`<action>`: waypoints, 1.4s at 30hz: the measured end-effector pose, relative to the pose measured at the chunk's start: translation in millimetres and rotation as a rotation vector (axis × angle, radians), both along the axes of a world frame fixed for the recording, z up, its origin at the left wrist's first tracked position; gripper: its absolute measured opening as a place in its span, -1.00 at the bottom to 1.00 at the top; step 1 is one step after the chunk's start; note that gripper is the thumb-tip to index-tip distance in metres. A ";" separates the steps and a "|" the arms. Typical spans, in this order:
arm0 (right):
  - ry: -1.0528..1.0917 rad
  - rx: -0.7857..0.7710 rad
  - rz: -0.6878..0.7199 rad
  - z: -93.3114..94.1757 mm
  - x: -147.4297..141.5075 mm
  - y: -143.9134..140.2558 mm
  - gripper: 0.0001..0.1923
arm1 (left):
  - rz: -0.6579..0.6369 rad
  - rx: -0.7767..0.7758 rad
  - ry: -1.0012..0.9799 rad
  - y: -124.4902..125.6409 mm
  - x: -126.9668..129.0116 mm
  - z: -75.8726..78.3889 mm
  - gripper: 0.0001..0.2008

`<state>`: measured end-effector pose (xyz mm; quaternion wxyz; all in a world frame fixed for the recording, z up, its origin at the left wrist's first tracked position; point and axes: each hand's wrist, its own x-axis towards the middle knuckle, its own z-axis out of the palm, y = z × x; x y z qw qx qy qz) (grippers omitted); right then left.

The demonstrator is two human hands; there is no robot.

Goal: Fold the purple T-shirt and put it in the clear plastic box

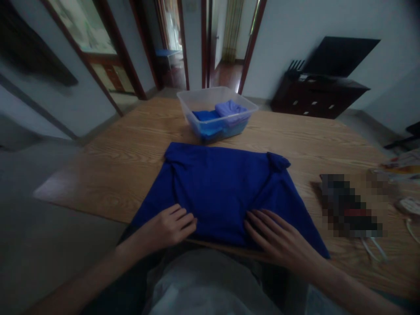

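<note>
A dark blue garment (218, 188) lies spread on the wooden table in front of me, its near edge at the table's front edge. Bunched folds show at its two far corners, and creases run down both sides. On its near left part, my left hand (172, 225) has its fingers curled together against the cloth, and the fingertips are partly hidden. My right hand (275, 232) rests on the near right part, fingers stretched out flat over the fabric. Beyond the garment stands a clear plastic bin (193, 103) with folded blue cloth (208, 124) and purple cloth (231, 109) inside.
The wooden table (114, 162) reaches out to both sides. To the right lie a blurred-out dark object (349, 208) with pale cords, a white item (408, 204) and plastic packaging (402, 164). A television (341, 54) on a dark cabinet (318, 98) stands against the wall.
</note>
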<state>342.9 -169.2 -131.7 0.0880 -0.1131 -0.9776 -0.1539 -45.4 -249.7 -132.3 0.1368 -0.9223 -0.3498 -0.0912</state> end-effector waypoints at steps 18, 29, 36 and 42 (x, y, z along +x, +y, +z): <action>0.075 -0.342 -0.656 47.7 27.2 193.4 -0.45 | 0.641 -0.168 -0.498 174.0 -111.7 -12.8 -0.52; 0.266 -0.508 -0.776 6.4 82.7 266.7 -0.52 | 0.614 -0.307 -0.501 209.3 -154.1 -43.2 -0.48; 0.197 -0.524 -0.561 -2.3 81.8 257.9 -0.39 | 0.584 -0.553 -0.703 221.8 -163.4 -32.9 -0.34; 0.078 -0.712 -0.416 11.7 75.9 269.8 -0.56 | 0.475 -0.523 -0.564 227.8 -164.1 -28.9 -0.46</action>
